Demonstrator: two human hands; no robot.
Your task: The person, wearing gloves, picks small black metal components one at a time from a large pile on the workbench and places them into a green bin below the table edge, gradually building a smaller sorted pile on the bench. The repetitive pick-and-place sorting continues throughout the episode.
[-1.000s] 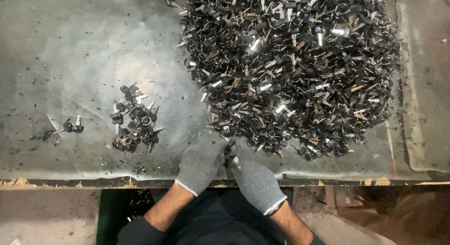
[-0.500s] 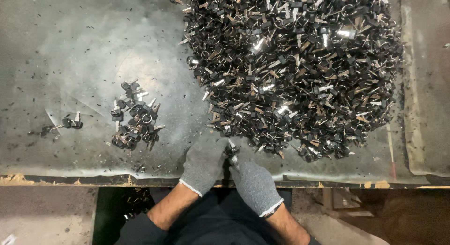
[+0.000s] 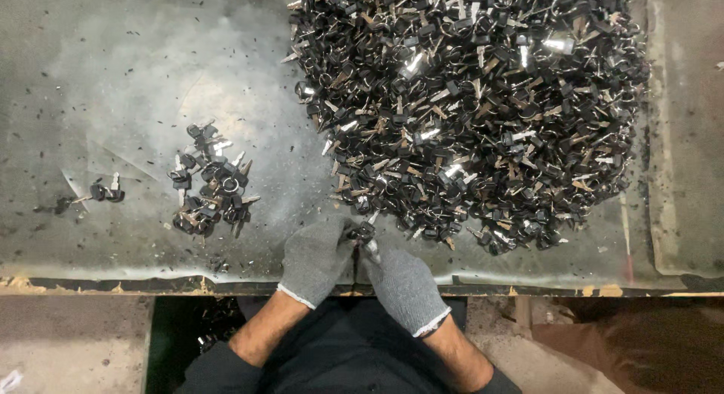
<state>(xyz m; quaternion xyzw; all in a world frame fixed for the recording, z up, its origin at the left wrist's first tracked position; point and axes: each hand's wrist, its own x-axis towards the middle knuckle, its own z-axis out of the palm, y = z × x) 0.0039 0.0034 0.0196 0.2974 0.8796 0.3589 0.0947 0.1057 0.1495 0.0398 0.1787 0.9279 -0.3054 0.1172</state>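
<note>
Left hand point(image 3: 317, 260) and right hand point(image 3: 403, 287) each wore a grey knitted work glove ending in a thin white-edged cuff at the wrist. Forearms were bare below the cuffs; dark sleeves, pushed up, and a dark garment covered the torso.

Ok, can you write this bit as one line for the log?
left hand: gloved, gripping key bunch | right hand: gloved, same bunch | big key pile: behind | small key pile: left
</note>
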